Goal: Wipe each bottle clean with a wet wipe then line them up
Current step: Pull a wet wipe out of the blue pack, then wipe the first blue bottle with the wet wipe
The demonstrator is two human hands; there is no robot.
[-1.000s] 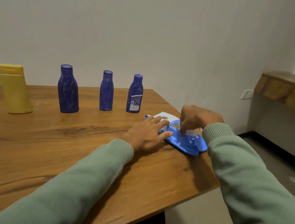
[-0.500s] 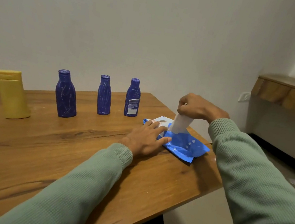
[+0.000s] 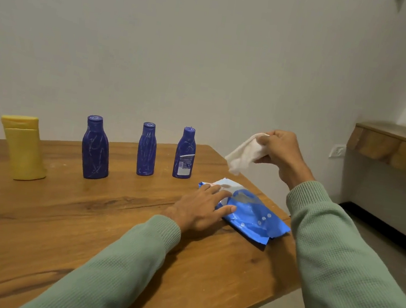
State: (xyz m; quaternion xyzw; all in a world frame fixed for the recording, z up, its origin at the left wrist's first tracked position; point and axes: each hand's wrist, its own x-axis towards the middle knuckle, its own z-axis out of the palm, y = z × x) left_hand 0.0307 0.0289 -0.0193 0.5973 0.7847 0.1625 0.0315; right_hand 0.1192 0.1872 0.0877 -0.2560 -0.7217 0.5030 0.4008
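Three dark blue bottles with scribble marks stand upright in a row at the back of the wooden table: a wide one (image 3: 96, 148), a slimmer one (image 3: 147, 149) and one with a white label (image 3: 185, 153). A yellow bottle (image 3: 23, 147) stands cap-down to their left. My right hand (image 3: 280, 154) is raised above the table's right end, pinching a crumpled white wet wipe (image 3: 242, 156) that hangs free in the air. My left hand (image 3: 202, 208) lies flat, fingers spread, pressing the left end of a blue wipe pack (image 3: 253, 215).
The table's (image 3: 56, 224) right edge runs just past the wipe pack, with floor beyond it. A wooden wall shelf (image 3: 400, 150) and a wall socket (image 3: 337, 151) are at the far right. A plain wall stands behind the bottles.
My right hand pulled the wipe out of the pack and lifted it up and to the right, clear of the pack. My left hand stayed pressed on the pack.
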